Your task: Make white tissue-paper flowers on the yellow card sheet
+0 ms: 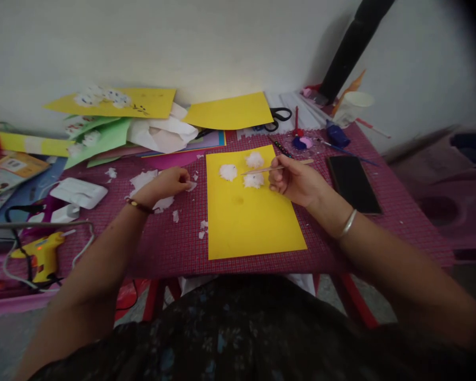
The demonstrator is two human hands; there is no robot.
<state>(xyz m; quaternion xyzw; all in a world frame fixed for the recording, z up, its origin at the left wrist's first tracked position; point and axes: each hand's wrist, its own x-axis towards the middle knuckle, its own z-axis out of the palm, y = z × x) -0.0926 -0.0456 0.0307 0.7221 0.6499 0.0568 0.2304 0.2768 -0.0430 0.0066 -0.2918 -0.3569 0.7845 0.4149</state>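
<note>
A yellow paper sheet point(254, 227) lies on the table, with three white ruffled paper clusters point(228, 172) on its upper part. My right hand point(292, 181) is closed in a pinch around a thin wooden stick point(257, 170), whose tip points left between the clusters. To the left of the sheet, my left hand point(168, 184) is closed, its fingertips on a small piece of white tissue paper point(191, 186). More torn white paper point(142, 180) lies under and around that hand.
A yellow glue gun point(47, 256) and a white power adapter point(79, 193) are at the left. Behind stand yellow cards point(230, 112) and green paper point(103, 140). Black scissors point(280, 117), a paint palette point(301, 143), a blue bottle point(337, 133) and a dark phone-like slab point(353, 182) are at the right.
</note>
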